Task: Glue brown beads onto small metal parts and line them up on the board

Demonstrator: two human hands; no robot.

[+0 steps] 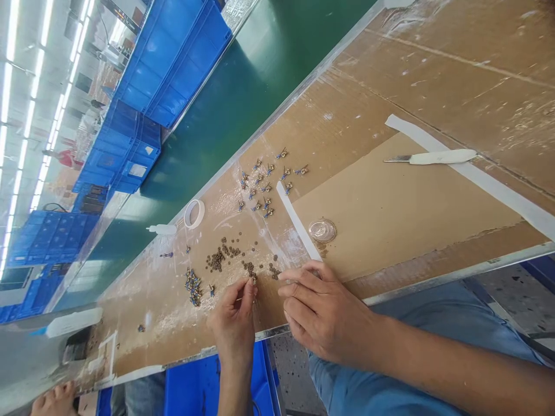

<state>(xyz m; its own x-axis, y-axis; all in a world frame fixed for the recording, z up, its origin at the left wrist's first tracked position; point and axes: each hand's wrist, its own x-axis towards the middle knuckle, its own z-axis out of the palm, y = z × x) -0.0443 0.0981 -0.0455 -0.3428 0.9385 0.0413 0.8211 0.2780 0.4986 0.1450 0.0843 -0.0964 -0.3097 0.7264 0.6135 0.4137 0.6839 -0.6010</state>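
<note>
My left hand point(236, 315) is at the near edge of the bench, thumb and forefinger pinched on a tiny piece too small to make out clearly. Just to its right, my right hand point(318, 306) has its fingers curled and pressed together; whatever its fingertips hold is too small to name. Small brown round pieces point(217, 260) lie scattered beyond my hands. A pile of small blue and gold figures point(193, 287) sits left of my left hand, and more such figures point(266, 188) stand spread out farther up the bench. A clear round dish point(322, 230) lies beyond my right hand.
A white-handled knife point(442, 156) rests on the brown board at the right. A tape roll point(194, 214) and small white bottle point(162, 229) are near the green belt point(208, 138). Blue crates point(173, 63) stand behind it. Another person's hand point(54, 400) shows at lower left.
</note>
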